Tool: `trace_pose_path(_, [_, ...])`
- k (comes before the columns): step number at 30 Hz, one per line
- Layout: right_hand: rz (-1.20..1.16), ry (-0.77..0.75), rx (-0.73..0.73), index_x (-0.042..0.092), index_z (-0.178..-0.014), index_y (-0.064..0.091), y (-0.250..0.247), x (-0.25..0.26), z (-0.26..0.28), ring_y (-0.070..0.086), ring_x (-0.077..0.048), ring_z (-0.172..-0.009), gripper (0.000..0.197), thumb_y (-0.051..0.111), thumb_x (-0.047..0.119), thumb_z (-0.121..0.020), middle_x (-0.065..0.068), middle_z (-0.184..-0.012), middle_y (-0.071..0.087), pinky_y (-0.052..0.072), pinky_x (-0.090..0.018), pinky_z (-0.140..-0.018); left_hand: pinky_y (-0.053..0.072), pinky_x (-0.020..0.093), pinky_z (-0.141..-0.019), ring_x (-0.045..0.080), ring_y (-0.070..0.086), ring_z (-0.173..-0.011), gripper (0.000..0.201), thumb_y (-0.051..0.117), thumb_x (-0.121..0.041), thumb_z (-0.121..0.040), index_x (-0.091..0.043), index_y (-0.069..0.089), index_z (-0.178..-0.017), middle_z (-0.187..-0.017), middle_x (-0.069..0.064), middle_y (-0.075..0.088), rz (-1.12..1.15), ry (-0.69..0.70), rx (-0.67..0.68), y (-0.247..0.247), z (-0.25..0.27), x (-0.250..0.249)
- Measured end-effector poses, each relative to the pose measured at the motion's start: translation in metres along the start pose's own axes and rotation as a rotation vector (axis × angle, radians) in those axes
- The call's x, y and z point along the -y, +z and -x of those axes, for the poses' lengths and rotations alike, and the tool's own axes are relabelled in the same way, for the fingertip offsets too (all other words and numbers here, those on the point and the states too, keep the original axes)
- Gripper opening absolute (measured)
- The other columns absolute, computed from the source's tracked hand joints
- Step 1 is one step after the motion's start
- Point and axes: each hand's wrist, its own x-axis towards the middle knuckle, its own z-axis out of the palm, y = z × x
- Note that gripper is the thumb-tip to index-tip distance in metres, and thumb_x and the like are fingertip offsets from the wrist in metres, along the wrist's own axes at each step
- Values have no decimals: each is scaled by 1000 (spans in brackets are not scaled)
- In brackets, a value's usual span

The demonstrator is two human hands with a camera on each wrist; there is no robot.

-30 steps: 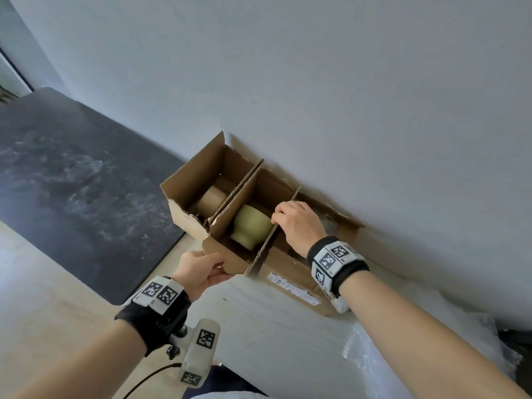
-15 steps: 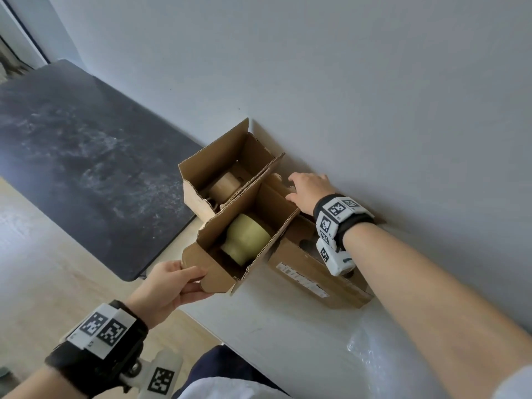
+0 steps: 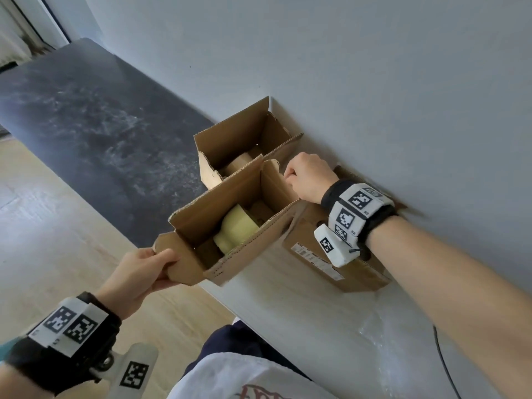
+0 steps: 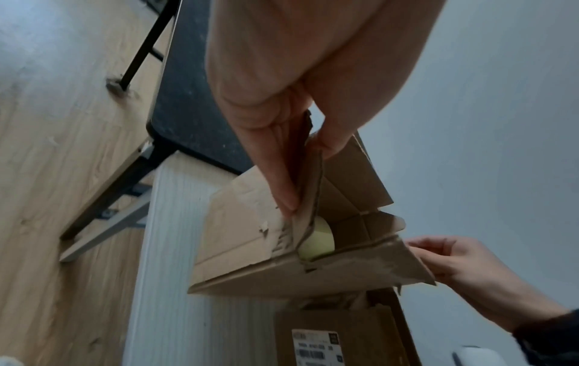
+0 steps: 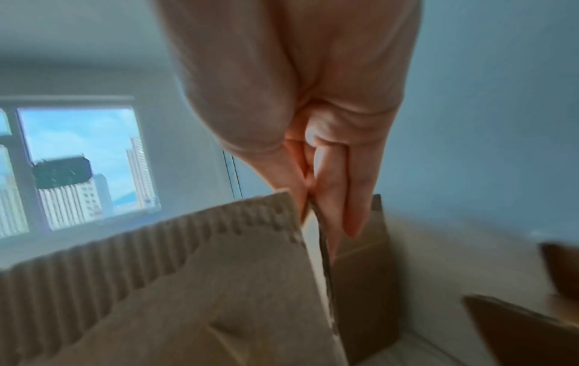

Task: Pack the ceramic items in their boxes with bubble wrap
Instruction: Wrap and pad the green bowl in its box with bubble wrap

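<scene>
Both hands, L (image 3: 141,272) & R (image 3: 309,180), pinch opposite box (image 3: 230,197) flaps.

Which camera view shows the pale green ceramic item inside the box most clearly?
The head view: it looks down into the open box at the pale green ceramic item. The left wrist view shows only an edge behind a flap; the right wrist view shows none.

Both bare forearms reach forward, each wrist wearing a black band with printed markers. The left hand (image 3: 138,272) pinches a cardboard flap (image 3: 175,260) between thumb and fingers. The right hand (image 3: 309,180), fingers curled, pinches the opposite flap (image 3: 272,165).
</scene>
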Motion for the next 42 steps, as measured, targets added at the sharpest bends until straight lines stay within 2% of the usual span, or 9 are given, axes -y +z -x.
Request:
trace_pose_path(4, [-209, -63, -44, 8, -95, 74, -10, 11, 27, 63, -17, -89, 15, 60, 13, -91, -6, -95, 71, 47, -25, -82, 58, 25, -52, 27, 67, -76, 19, 51, -16, -96, -3, 61, -87, -88, 17, 67, -57, 91, -172, -26, 2, 0])
trace_pose_path(7, [-444, -5, -26, 4, -101, 72, -9, 12, 47, 63, -17, -87, 16, 65, 9, -88, -4, -88, 67, 52, -28, -83, 56, 25, -51, 23, 65, -76, 19, 47, -15, -97, -2, 60, -101, -89, 12, 66, -77, 145, -194, -43, 1, -10])
trace_pose_path(12, [-997, 286, 333, 8, -110, 60, -2, -4, 75, 72, -16, -70, 32, 60, -10, -85, 1, -66, 72, 59, -25, -66, 52, 18, -43, 19, 60, -71, 19, 43, -10, -97, -11, 59, -87, -82, 8, 62, -177, 204, -149, -53, 1, -26])
trace_pose_path(20, [-1039, 411, 453, 3, -98, 60, 20, -44, 129, 71, -17, -67, 34, 56, -23, -77, -8, -80, 74, 53, -22, -50, 58, 23, -55, 24, 65, -77, 16, 48, -10, -96, -11, 65, -95, -88, 10, 68, -393, 196, 67, -33, -9, -22])
trace_pose_path(23, [-1024, 443, 417, 4, -103, 59, 30, -59, 155, 69, -22, -80, 43, 59, -26, -73, -14, -87, 71, 59, -32, -59, 57, 23, -53, 23, 67, -73, 17, 53, -8, -94, -13, 67, -86, -84, 10, 70, -501, 230, 101, -16, -11, -18])
trace_pose_path(27, [-1013, 538, 355, 6, -116, 57, 41, -84, 193, 65, -29, -96, 57, 60, -28, -71, -17, -99, 67, 60, -39, -69, 50, 16, -46, 10, 67, -53, 17, 57, -14, -92, -14, 67, -79, -64, -3, 69, -738, 305, 177, 22, -13, -20])
trace_pose_path(31, [-1029, 648, 300, 7, -117, 56, 45, -108, 231, 68, -27, -90, 58, 59, -28, -71, -16, -97, 70, 58, -31, -59, 43, 9, -41, -2, 62, -48, 19, 55, -17, -94, -17, 60, -76, -66, -3, 64, -890, 394, 297, 67, -8, -22])
trace_pose_path(35, [-1046, 755, 216, 10, -115, 58, 49, -129, 266, 69, -21, -78, 56, 57, -27, -73, -18, -97, 71, 54, -23, -53, 57, 29, -63, 13, 67, -66, 17, 54, -22, -94, -9, 63, -90, -77, 4, 67, -1052, 483, 377, 109, -2, -22])
trace_pose_path(42, [-1052, 851, 57, 11, -114, 61, 64, -153, 302, 70, -27, -85, 47, 56, -19, -78, -18, -95, 72, 55, -28, -65, 38, 25, -49, 19, 49, -54, 29, 50, -20, -94, 0, 67, -79, -65, 11, 60, -1090, 676, 375, 165, 8, -13])
